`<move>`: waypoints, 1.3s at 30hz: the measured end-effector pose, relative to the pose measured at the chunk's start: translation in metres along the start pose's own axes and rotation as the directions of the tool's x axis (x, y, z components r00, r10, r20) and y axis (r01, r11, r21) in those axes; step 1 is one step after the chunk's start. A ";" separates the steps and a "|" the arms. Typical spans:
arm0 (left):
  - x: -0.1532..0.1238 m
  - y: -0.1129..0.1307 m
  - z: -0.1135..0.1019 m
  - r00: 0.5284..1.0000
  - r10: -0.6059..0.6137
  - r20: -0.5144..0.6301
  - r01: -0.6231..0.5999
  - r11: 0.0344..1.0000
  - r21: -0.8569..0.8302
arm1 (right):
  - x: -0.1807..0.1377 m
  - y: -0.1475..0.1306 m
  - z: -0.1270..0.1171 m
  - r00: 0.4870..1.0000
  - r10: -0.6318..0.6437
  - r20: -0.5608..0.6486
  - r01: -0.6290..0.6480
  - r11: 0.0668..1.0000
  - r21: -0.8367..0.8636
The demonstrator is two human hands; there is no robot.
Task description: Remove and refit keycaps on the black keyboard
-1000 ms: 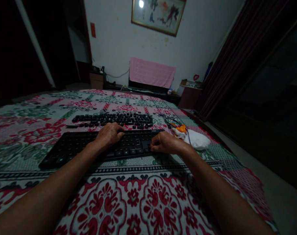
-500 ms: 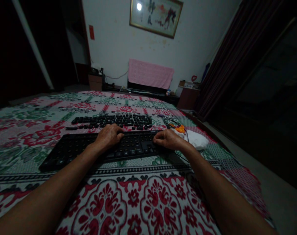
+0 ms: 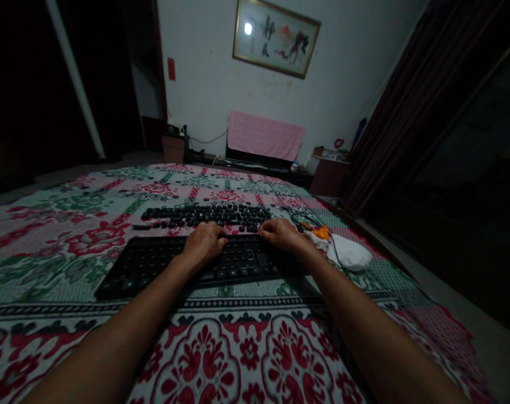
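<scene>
Black keyboard [image 3: 240, 261], left hand [image 3: 203, 242] on its far edge; right hand [image 3: 280, 233] beside far keycaps [image 3: 208, 214]; can't tell either grip.

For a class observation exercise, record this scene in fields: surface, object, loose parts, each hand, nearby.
Surface: patterned cloth
Object: black keyboard, many key positions bare
Loose parts: black keycaps beyond the keyboard
Left hand: over the keyboard, toward its far edge
Right hand: near the keyboard's far right corner; grip unclear
Nearby: white bundle, orange item, at right
</scene>
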State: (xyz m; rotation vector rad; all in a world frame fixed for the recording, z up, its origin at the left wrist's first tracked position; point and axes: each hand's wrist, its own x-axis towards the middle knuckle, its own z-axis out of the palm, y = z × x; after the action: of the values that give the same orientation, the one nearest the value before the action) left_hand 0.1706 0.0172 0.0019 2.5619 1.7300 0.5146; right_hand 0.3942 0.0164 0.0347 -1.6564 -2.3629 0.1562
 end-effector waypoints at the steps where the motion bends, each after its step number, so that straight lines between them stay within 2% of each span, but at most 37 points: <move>1: 0.000 0.000 0.000 1.000 -0.004 0.002 0.004 1.000 -0.003 | 0.002 0.001 0.002 1.000 0.010 -0.010 -0.010 1.000 -0.019; 6: 0.001 0.000 0.000 1.000 -0.007 0.010 0.007 1.000 -0.011 | 0.014 0.006 0.009 0.997 0.067 -0.044 -0.068 0.997 -0.028; 9: 0.001 0.000 0.000 1.000 -0.019 0.013 0.019 1.000 -0.012 | 0.029 0.000 0.013 0.999 -0.002 -0.052 -0.001 0.999 -0.047; 11: 0.001 0.001 -0.001 1.000 -0.023 0.017 0.024 1.000 -0.017 | 0.042 -0.005 0.017 0.999 -0.035 -0.019 0.033 0.997 -0.074; 15: 0.000 0.002 -0.002 1.000 -0.026 0.018 0.026 0.999 -0.024 | 0.060 -0.012 0.023 0.999 -0.014 0.047 0.020 0.990 -0.142; 26: -0.001 0.003 -0.003 1.000 -0.026 0.008 0.026 0.999 -0.032 | 0.072 -0.012 0.029 0.994 -0.001 0.106 0.015 0.991 -0.133; 30: 0.000 0.003 -0.004 0.999 -0.021 0.024 0.022 0.999 -0.032 | 0.059 -0.009 0.018 0.996 -0.046 0.083 0.052 0.996 -0.078; 32: 0.000 0.003 -0.004 0.999 -0.019 0.030 0.020 1.000 -0.024 | 0.044 -0.005 0.008 0.995 -0.086 0.044 0.089 0.994 -0.058; 34: 0.000 0.002 -0.003 1.000 -0.013 0.028 0.013 1.000 -0.015 | 0.025 0.000 -0.001 0.997 -0.071 0.010 0.072 0.997 -0.031; 39: 0.001 0.001 -0.002 1.000 -0.005 0.029 0.005 1.000 0.009 | -0.026 0.020 -0.015 0.992 -0.072 0.106 0.053 0.984 0.168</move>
State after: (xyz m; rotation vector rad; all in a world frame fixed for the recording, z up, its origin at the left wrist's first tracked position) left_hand 0.1712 0.0175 0.0041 2.5574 1.7327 0.4686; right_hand 0.4243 -0.0016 0.0413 -1.5318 -2.4057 0.4309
